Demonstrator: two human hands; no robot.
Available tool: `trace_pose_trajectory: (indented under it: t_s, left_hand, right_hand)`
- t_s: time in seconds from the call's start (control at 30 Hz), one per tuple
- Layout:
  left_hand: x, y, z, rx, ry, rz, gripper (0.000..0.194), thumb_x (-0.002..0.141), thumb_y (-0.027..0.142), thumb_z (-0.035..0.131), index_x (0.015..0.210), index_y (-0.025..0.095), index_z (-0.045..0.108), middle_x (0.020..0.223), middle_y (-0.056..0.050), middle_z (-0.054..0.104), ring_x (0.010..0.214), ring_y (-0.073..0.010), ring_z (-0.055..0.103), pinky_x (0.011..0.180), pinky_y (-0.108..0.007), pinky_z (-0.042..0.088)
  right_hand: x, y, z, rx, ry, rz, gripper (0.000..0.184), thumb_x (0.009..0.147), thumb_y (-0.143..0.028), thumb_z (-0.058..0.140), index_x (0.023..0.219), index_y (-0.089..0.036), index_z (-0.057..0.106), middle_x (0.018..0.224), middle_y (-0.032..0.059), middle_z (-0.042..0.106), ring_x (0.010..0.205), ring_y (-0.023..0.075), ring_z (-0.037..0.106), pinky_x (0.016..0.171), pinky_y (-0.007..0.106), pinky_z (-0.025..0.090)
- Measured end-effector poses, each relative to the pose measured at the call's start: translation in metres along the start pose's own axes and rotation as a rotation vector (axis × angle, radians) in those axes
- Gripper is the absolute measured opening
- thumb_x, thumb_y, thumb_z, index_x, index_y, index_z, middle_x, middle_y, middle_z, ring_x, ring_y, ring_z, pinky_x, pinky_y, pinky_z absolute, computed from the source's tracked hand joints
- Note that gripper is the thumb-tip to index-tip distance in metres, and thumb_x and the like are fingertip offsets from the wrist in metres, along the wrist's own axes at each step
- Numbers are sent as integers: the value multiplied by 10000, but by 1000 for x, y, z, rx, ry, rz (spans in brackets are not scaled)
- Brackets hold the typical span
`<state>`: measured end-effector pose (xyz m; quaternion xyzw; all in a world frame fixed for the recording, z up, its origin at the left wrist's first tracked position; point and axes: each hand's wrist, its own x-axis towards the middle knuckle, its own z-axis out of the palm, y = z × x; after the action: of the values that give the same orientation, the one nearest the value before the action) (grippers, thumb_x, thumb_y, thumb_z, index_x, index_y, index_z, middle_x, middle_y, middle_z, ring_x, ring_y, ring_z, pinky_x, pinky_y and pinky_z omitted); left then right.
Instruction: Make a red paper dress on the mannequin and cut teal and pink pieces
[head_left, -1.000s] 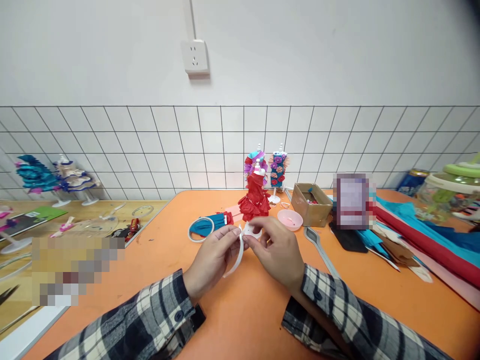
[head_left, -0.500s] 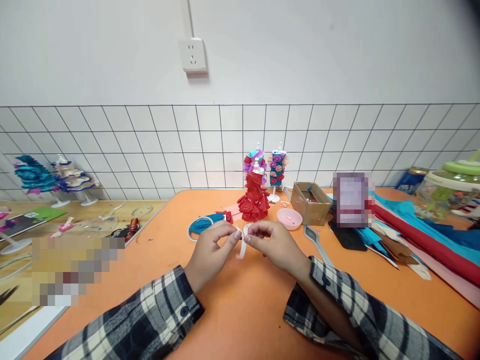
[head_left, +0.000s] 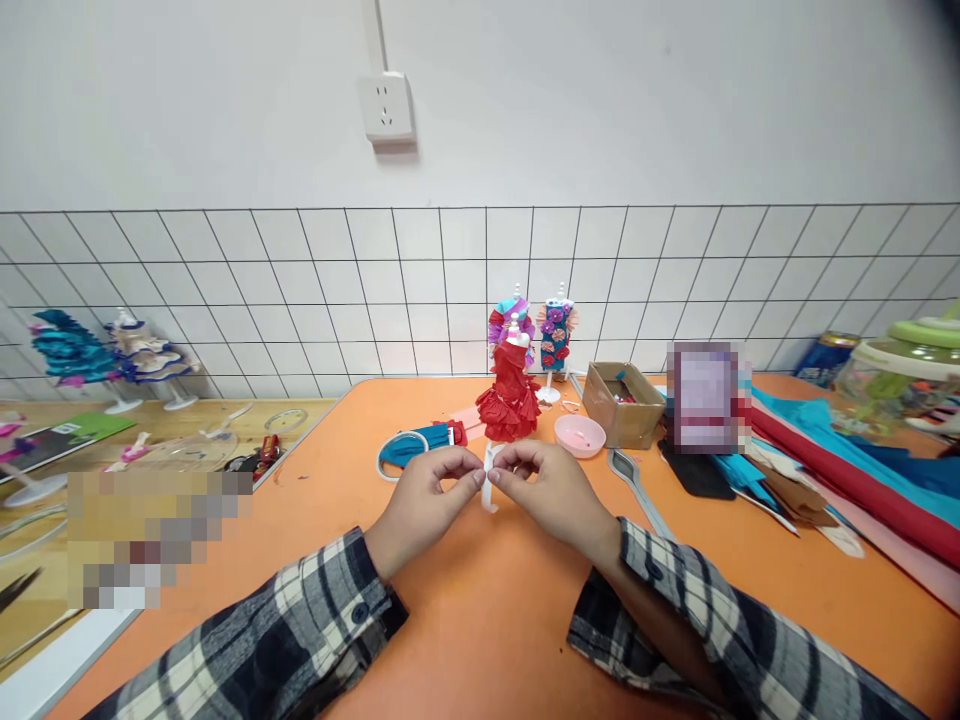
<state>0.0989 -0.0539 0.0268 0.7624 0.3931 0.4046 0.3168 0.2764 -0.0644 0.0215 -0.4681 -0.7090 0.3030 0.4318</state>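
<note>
A narrow white strip hangs between my hands, above the orange table. My right hand pinches it between thumb and forefinger. My left hand is closed too, thumb against forefinger, its tips at the strip's left edge. Just behind my hands stands a small dress form in a ruffled red paper dress. Left of it lies a blue crepe paper piece with a white ring. A shallow pink bowl sits to the right of the dress.
Two more dressed forms, one in blue with flowers, stand behind. To the right are a cardboard box, grey-handled scissors, a pixelated upright device and paper rolls. A wooden table with more dressed forms adjoins at left.
My left fingertips have moved slightly right, closer to my right fingertips. The white strip now hangs straighter, its lower end a little higher.
</note>
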Motion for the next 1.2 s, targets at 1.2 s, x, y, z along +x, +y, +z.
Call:
trace_pose_trajectory:
  t_s: [1.2]
  left_hand:
    - [-7, 3, 11, -715, -58, -420, 307, 660, 377, 813, 744, 136, 643, 717, -13, 628, 688, -138, 594, 707, -278, 512]
  right_hand:
    - [-10, 13, -1, -465, 54, -611, 168, 913, -207, 490, 904, -211, 658, 893, 57, 703, 805, 161, 621, 720, 275, 448]
